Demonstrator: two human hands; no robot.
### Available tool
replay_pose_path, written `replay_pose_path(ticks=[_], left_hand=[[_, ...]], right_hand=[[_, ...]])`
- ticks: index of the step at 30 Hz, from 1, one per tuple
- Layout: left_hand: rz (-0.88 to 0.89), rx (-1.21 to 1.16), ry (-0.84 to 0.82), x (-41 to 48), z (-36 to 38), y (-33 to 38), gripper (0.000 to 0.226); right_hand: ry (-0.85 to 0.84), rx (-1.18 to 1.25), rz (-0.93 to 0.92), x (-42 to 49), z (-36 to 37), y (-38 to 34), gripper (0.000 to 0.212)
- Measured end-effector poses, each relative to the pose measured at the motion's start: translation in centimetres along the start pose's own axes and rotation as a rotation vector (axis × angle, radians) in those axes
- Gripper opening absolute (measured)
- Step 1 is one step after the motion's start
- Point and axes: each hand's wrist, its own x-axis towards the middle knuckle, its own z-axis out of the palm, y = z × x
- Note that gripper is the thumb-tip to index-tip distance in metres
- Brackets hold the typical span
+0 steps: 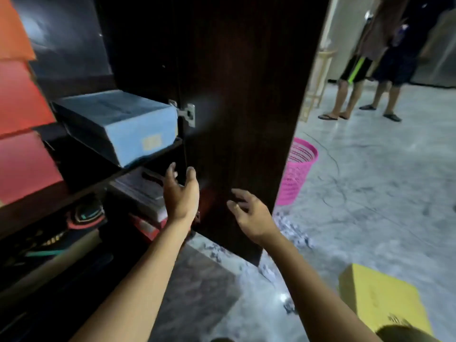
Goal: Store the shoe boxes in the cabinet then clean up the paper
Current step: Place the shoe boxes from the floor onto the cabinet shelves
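- Here, the only label in view is a pale yellow sticker (151, 143) on the end face of the blue shoe box (116, 124); its print is too blurred to read.
- The blue shoe box lies on a dark shelf inside the cabinet (138, 58), a little askew, with one corner over the shelf edge.
- The left hand (181, 193) is raised just under that shelf, palm turned to the right, fingers relaxed and apart; it holds nothing.
- The right hand (249, 213) is in front of the inner face of the open cabinet door (246, 95), fingers spread and slightly bent, gripping nothing. I cannot tell if the fingertips touch the wood.
- Both forearms are bare and reach forward from the lower edge of the view.
- The door is dark brown wood with a fine grain, and a metal hinge (187, 114) joins it to the cabinet.
- Flat red and orange boxes (22, 99) are stacked at the left; a grey box (143, 191) lies on the shelf below the blue one.
- A yellow cardboard box (380, 299) stands on the grey marbled floor (370, 193) at the lower right.
- Small scraps of white paper (293, 230) are scattered on the floor by the door's lower corner.
- A pink plastic mesh basket (296, 171) stands behind the door edge.
- Two persons (370, 70) in shorts and sandals stand far behind.
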Motion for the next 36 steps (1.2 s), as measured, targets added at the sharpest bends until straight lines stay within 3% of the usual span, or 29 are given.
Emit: replay_pose_path(ticks=[6, 9, 13, 19, 21, 23, 29, 33, 34, 36], left_hand=[[-0.184, 0.029, -0.594, -9.8, 7.3, -2.8, 0.008], [-0.256, 0.107, -0.826, -14.3, 11.0, -5.4, 0.023], [-0.39, 0.187, -1.033, -20.6, 14.3, -9.0, 0.022], [-0.487, 0.296, -1.155, -28.4, 18.3, -15.7, 0.019], [-0.53, 0.339, -1.172, -30.4, 19.3, -18.0, 0.052], [-0.585, 0.388, -1.179, -32.0, 19.8, -19.7, 0.068], [-0.67, 0.359, -1.197, -35.4, 19.8, -23.9, 0.055], [-0.656, 0.263, -1.17, -36.6, 19.9, -25.1, 0.062], [-0.666, 0.245, -1.162, -36.7, 19.9, -25.0, 0.063], [-0.697, 0.203, -1.138, -36.8, 19.6, -24.4, 0.069]], right_hand=[[0.28, -0.064, 0.251, -10.8, -6.9, 8.2, 0.036], [0.388, -0.139, 0.396, -15.1, -10.2, 11.8, 0.037], [0.49, -0.224, 0.61, -20.3, -13.6, 17.4, 0.04], [0.599, -0.303, 1.011, -26.7, -16.9, 25.9, 0.064], [0.606, -0.232, 1.103, -28.3, -17.5, 28.1, 0.072], [0.621, -0.106, 1.101, -29.4, -18.0, 30.1, 0.076], [0.764, 0.258, 1.041, -31.6, -18.3, 33.6, 0.069], [0.643, 0.448, 0.947, -33.5, -17.6, 34.2, 0.026], [0.642, 0.476, 0.908, -34.0, -17.6, 34.2, 0.023], [0.64, 0.546, 0.834, -34.7, -17.7, 33.7, 0.034]])
